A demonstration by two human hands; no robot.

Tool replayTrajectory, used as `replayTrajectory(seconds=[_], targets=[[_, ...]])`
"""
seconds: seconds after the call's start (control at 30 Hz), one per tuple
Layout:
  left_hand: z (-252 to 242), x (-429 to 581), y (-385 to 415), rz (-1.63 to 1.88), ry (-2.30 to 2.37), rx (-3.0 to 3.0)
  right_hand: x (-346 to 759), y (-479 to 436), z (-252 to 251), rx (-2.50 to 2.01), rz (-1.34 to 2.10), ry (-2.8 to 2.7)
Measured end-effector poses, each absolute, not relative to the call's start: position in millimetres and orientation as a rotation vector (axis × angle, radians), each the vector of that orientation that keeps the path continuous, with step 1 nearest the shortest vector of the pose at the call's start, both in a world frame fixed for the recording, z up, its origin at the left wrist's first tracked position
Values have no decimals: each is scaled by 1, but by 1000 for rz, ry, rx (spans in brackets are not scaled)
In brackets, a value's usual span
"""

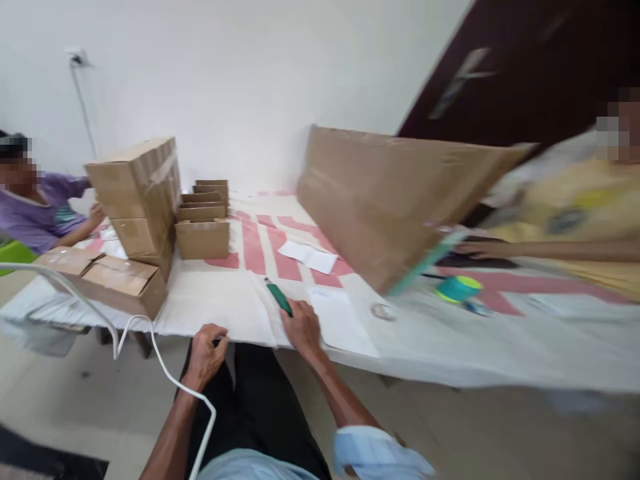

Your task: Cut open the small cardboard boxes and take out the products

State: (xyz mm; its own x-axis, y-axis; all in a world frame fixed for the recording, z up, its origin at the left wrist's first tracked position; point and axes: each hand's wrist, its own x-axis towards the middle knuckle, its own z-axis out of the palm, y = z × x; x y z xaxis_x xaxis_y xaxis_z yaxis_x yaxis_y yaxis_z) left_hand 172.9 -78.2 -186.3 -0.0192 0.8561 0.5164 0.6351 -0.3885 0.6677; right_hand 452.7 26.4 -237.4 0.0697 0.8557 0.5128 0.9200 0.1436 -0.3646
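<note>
My right hand (304, 327) is wrapped round a green utility knife (279, 297), its tip pointing away from me over the white table cover (225, 293). Beside that hand lies a sheet of white paper (343, 320). My left hand (207, 350) is curled closed at the front edge of the table, above my lap; I see nothing in its fingers. Ahead of the left hand stand several open cardboard boxes (203, 240) in a row. A smaller white paper (309, 257) rests on the red-patterned part of the cover.
Taped cartons (133, 200) are stacked at the left, and more cartons (117, 280) lie before them. A large tilted cardboard box (395, 193) stands right of centre, near a green tape roll (457, 288). A white cable (175, 380) crosses at left. One person sits at each side.
</note>
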Motion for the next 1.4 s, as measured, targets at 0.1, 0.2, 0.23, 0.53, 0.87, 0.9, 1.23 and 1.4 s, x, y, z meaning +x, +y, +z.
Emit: replayTrajectory(seconds=[0.1, 0.2, 0.23, 0.53, 0.87, 0.9, 1.23, 1.4], targets=[[-187, 166, -84, 1401, 1710, 2010, 457, 27, -249, -1669, -158, -1796], [-178, 149, -90, 1470, 1851, 1975, 459, 25, -252, -1655, -173, -1813], [-172, 141, -92, 1504, 1899, 1961, 459, 24, -251, -1655, -177, -1812], [-86, 41, -82, 1467, 2515, 1868, 454, 25, -245, -1666, -178, -1767], [-95, 49, -65, 1210, 2509, 2004, 456, 27, -252, -1633, -169, -1749], [-98, 61, -65, 1223, 2483, 2032, 457, 28, -253, -1625, -168, -1747], [-97, 112, -73, 1572, 2128, 2018, 458, 23, -245, -1522, -107, -1662], [-89, 44, -49, 1816, 1983, 1286, 451, 15, -225, -1432, -81, -1579]])
